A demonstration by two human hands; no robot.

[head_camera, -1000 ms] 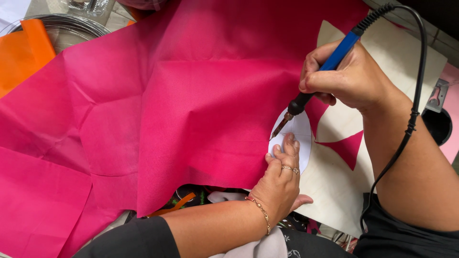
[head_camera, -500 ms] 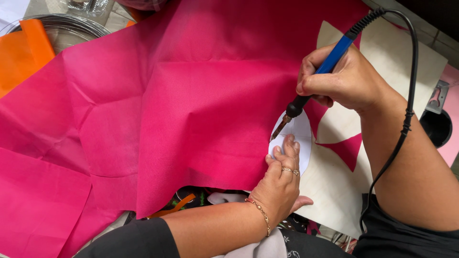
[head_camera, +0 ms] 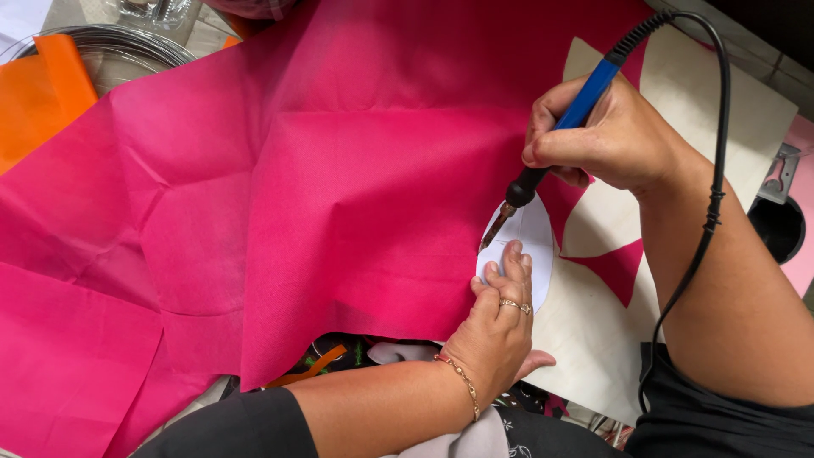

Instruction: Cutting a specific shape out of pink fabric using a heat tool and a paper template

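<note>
A large creased pink fabric sheet covers most of the work surface. My right hand grips a blue-handled soldering-iron-style hot tool with a black cord; its tip touches the fabric at the edge of a white oval paper template. My left hand, wearing a ring and a bracelet, presses its fingers flat on the template's lower left part. The template lies on the fabric over a pale wooden board.
An orange sheet lies at the upper left over a round metal bowl. A small pink offcut rests on the board. A black round object and a metal bracket sit at the right edge.
The tool's tip has crept slightly up and right along the template's edge. My left hand has stayed in place on the template.
</note>
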